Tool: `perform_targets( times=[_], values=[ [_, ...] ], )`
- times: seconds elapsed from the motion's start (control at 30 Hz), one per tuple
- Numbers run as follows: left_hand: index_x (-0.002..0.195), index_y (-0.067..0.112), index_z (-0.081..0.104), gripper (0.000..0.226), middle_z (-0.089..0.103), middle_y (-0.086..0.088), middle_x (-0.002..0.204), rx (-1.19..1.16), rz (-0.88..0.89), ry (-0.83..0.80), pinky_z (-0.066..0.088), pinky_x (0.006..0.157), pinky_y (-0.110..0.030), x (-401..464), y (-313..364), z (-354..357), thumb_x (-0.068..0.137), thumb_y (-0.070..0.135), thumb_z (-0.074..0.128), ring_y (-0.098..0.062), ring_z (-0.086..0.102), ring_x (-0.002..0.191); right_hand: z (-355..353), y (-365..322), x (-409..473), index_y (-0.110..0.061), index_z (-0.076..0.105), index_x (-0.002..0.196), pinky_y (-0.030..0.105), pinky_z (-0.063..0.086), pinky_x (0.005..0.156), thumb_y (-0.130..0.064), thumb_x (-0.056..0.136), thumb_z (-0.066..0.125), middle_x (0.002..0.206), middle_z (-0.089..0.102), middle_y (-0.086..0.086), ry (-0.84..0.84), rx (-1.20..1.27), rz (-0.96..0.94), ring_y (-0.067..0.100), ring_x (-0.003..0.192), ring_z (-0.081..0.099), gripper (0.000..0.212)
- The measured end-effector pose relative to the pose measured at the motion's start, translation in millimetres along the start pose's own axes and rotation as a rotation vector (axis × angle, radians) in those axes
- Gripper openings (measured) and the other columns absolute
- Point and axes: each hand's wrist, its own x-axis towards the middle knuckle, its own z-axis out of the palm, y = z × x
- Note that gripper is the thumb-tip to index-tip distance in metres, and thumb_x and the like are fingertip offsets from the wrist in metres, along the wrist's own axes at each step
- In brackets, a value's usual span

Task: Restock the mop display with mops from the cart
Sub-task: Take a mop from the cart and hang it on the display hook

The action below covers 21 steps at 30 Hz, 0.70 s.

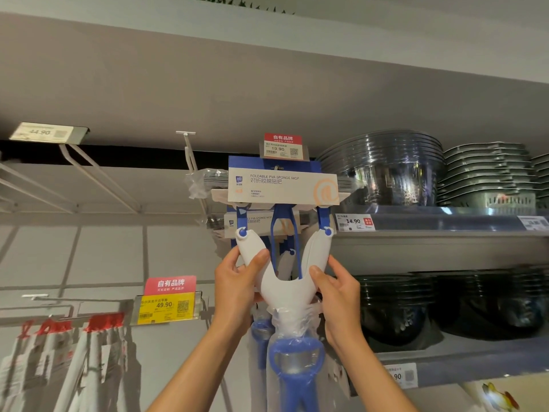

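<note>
While the sponge mop [283, 281] is hanging at the display hook [277, 167] under the 19.90 price tag [282, 147], I am gripping its white yoke with both hands: left hand [237, 281] curled round the left arm, right hand [335, 288] round the right. A second mop [252, 221] is apparently hanging behind it.

The mop [283, 263] hangs from a hook under the price tag [282, 146], in front of another mop [252, 221]; stacked bowls [383, 165] sit on the shelf [445, 224] to its right, empty hooks [83, 171] left
</note>
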Motion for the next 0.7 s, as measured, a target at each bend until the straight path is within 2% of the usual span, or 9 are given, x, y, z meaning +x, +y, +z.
perform_targets(
  times=[0.17,0.33,0.43,0.53,0.63,0.7],
  values=[
    [0.100,0.030,0.070,0.014,0.077,-0.008,0.088,0.003,-0.001,0.014,0.063,0.061,-0.047,-1,-4,-3,0.089,0.025,0.075,-0.022,0.074,0.073,0,1,-2,-0.042,0.060,0.116,0.024,0.059,0.064,-0.008,0.093,0.066,0.088,0.078,-0.003,-0.010,-0.003,-0.026,0.014,0.084,0.076,0.041],
    [0.101,0.029,0.069,0.014,0.077,-0.007,0.085,-0.004,0.004,0.003,0.059,0.055,-0.036,4,3,2,0.089,0.024,0.074,-0.021,0.074,0.071,1,-5,5,-0.042,0.059,0.116,0.026,0.060,0.064,-0.007,0.093,0.066,0.087,0.078,-0.002,-0.004,0.023,-0.036,0.015,0.083,0.076,0.042],
    [0.102,0.030,0.069,0.015,0.078,-0.007,0.085,-0.001,0.023,-0.002,0.058,0.054,-0.035,5,3,2,0.089,0.024,0.075,-0.021,0.075,0.071,1,-6,7,-0.043,0.061,0.112,0.025,0.059,0.062,-0.007,0.092,0.067,0.087,0.078,-0.005,0.000,0.033,-0.027,0.013,0.083,0.075,0.041],
    [0.108,0.033,0.067,0.022,0.078,-0.004,0.085,0.023,0.021,-0.014,0.061,0.056,-0.041,3,-3,0,0.088,0.027,0.075,-0.022,0.076,0.075,-1,-1,4,-0.041,0.062,0.110,0.022,0.058,0.059,-0.006,0.092,0.067,0.085,0.077,-0.014,0.031,0.032,-0.023,0.008,0.082,0.075,0.039],
    [0.110,0.028,0.069,0.022,0.078,-0.006,0.087,0.034,-0.010,-0.016,0.062,0.064,-0.055,3,-9,-3,0.089,0.028,0.075,-0.029,0.076,0.078,-3,5,0,-0.041,0.061,0.110,0.025,0.059,0.060,-0.008,0.090,0.069,0.083,0.077,-0.011,0.058,0.004,-0.019,0.010,0.080,0.075,0.040],
    [0.109,0.026,0.069,0.020,0.078,-0.007,0.089,0.030,-0.027,-0.013,0.062,0.066,-0.057,5,-12,-4,0.089,0.029,0.074,-0.031,0.076,0.080,-3,7,1,-0.044,0.061,0.107,0.029,0.061,0.063,-0.008,0.090,0.070,0.085,0.078,-0.007,0.058,-0.010,-0.013,0.013,0.081,0.075,0.041]
  ],
)
